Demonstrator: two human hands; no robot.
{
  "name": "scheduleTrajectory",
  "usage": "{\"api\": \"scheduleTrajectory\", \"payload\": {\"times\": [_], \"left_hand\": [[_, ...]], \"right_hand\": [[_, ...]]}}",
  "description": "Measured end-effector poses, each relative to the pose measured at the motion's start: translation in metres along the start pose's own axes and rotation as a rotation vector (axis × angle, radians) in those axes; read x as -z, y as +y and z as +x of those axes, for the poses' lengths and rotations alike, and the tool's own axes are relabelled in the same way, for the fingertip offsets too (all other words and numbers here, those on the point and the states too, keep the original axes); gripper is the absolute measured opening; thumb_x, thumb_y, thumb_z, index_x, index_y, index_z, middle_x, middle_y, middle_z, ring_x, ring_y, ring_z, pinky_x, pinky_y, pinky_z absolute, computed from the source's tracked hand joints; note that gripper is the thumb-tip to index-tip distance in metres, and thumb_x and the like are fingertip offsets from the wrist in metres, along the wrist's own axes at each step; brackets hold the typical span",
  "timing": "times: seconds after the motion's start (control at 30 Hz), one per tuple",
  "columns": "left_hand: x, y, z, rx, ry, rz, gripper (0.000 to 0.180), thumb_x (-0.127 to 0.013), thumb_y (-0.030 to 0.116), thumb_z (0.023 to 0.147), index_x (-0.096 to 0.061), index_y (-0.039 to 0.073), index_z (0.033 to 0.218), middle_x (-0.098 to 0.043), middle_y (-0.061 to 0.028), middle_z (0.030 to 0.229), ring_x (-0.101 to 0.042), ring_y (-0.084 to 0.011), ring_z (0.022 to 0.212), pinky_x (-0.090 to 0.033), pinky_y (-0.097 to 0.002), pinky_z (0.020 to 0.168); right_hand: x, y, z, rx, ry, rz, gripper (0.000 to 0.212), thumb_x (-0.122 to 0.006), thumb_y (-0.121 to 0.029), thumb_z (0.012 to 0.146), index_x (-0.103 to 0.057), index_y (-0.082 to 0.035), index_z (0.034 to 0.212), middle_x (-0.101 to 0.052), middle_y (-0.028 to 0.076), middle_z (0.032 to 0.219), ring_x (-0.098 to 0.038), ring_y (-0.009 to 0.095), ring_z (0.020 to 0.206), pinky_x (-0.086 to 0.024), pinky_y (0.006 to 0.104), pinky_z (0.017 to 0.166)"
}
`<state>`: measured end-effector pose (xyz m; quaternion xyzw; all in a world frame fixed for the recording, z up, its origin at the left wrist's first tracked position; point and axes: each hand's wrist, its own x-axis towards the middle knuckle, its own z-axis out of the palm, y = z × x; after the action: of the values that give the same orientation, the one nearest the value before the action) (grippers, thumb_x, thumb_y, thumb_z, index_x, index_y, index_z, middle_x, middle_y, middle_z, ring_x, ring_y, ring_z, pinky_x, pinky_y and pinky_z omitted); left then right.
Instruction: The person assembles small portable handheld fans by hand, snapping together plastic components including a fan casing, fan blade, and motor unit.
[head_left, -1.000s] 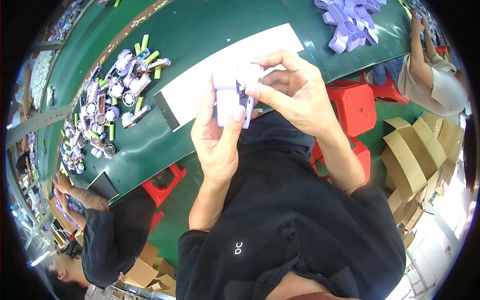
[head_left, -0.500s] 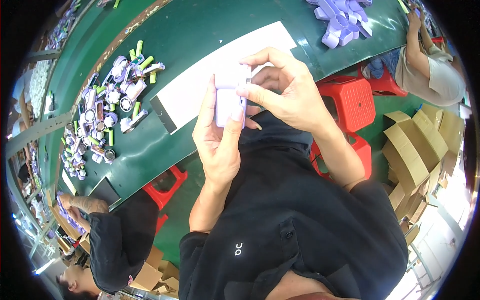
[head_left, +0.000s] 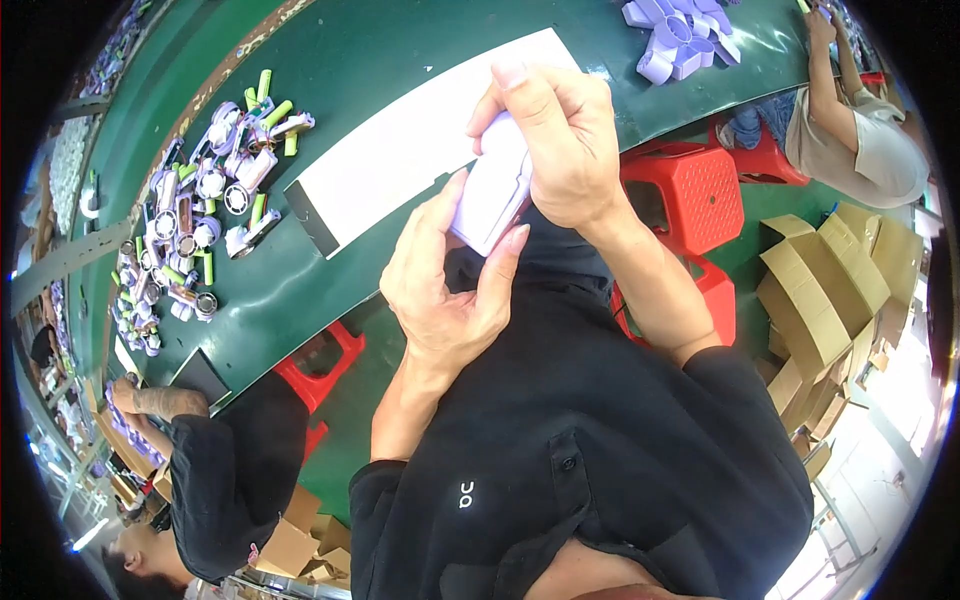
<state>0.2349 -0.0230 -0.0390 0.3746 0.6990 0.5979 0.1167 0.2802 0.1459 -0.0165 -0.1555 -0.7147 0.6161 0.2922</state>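
A lavender plastic casing [head_left: 490, 195] is held up between my hands over the near edge of the table. Its lower end rests in my left hand [head_left: 440, 290], thumb on one side and fingers on the other. My right hand [head_left: 575, 150] wraps round the upper end, thumb raised at the top, and hides part of it. A dark seam runs along the casing's right side; what is inside cannot be seen. Beneath lies a white sheet [head_left: 390, 160] with a black end strip.
The green table [head_left: 285, 295] bears a heap of small lavender fan assemblies with green cells [head_left: 200, 210] at left and lavender shells [head_left: 685, 40] at far right. Red stools [head_left: 690, 200], cardboard boxes [head_left: 820, 290], and co-workers at left [head_left: 230, 470] and right [head_left: 860, 145] stand around.
The casing has turned from nearly upright to tilted, top toward the right. My right hand has shifted from pinching its upper right side to wrapping round its top. My left fingers have spread somewhat.
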Motion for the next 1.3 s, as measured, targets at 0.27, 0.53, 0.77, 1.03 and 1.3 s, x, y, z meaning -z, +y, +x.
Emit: {"api": "scheduleTrajectory", "payload": {"times": [0.27, 0.53, 0.77, 1.03, 1.3], "left_hand": [[0.005, -0.001, 0.007, 0.014, -0.037, 0.002, 0.047, -0.082, 0.001, 0.083, -0.065, -0.010, 0.125, -0.074, -0.0220, 0.105, -0.077, -0.0256, 0.094, -0.060, -0.0328, 0.084], [0.014, -0.006, 0.006, 0.463, -0.189, -0.640, 0.044, -0.073, -0.006, 0.091, -0.060, -0.011, 0.133, -0.074, -0.0150, 0.114, -0.071, -0.0200, 0.108, -0.056, -0.0334, 0.097], [0.039, -0.037, 0.026, 0.542, -0.151, -1.340, 0.065, -0.073, 0.027, 0.097, -0.049, -0.013, 0.142, -0.065, -0.0285, 0.126, -0.070, -0.0381, 0.113, -0.061, -0.0460, 0.098], [0.063, -0.047, 0.030, 0.486, 0.030, -1.331, 0.070, -0.074, 0.023, 0.094, -0.043, -0.012, 0.146, -0.064, -0.0277, 0.131, -0.068, -0.0399, 0.117, -0.061, -0.0518, 0.097], [0.209, -0.046, 0.103, 0.124, 0.246, -0.886, 0.053, -0.057, 0.018, 0.106, -0.044, -0.016, 0.144, -0.059, -0.0358, 0.137, -0.063, -0.0433, 0.127, -0.055, -0.0493, 0.110]], "right_hand": [[-0.012, 0.000, 0.000, 0.116, 0.056, -0.161, 0.043, -0.056, -0.024, 0.107, -0.067, 0.002, 0.075, -0.065, 0.008, 0.066, -0.061, 0.014, 0.060, -0.045, 0.0298, 0.057], [-0.016, -0.010, 0.004, 0.146, -0.140, -0.492, 0.046, -0.058, -0.043, 0.103, -0.068, 0.002, 0.098, -0.058, 0.012, 0.068, -0.065, 0.024, 0.063, -0.047, 0.0341, 0.056], [0.000, -0.005, 0.009, -0.007, -0.047, -0.266, 0.067, -0.032, -0.054, 0.112, -0.061, 0.001, 0.137, -0.067, 0.013, 0.109, -0.062, 0.024, 0.110, -0.044, 0.0373, 0.105], [0.012, 0.024, -0.015, -0.124, -0.069, -0.236, 0.039, -0.051, -0.031, 0.110, -0.070, 0.002, 0.115, -0.071, 0.014, 0.100, -0.068, 0.025, 0.095, -0.051, 0.0346, 0.090], [-0.035, 0.034, 0.000, -0.031, -0.228, -0.341, 0.019, -0.071, -0.011, 0.092, -0.069, 0.003, 0.105, -0.071, 0.016, 0.096, -0.071, 0.028, 0.090, -0.056, 0.0373, 0.083]]}}
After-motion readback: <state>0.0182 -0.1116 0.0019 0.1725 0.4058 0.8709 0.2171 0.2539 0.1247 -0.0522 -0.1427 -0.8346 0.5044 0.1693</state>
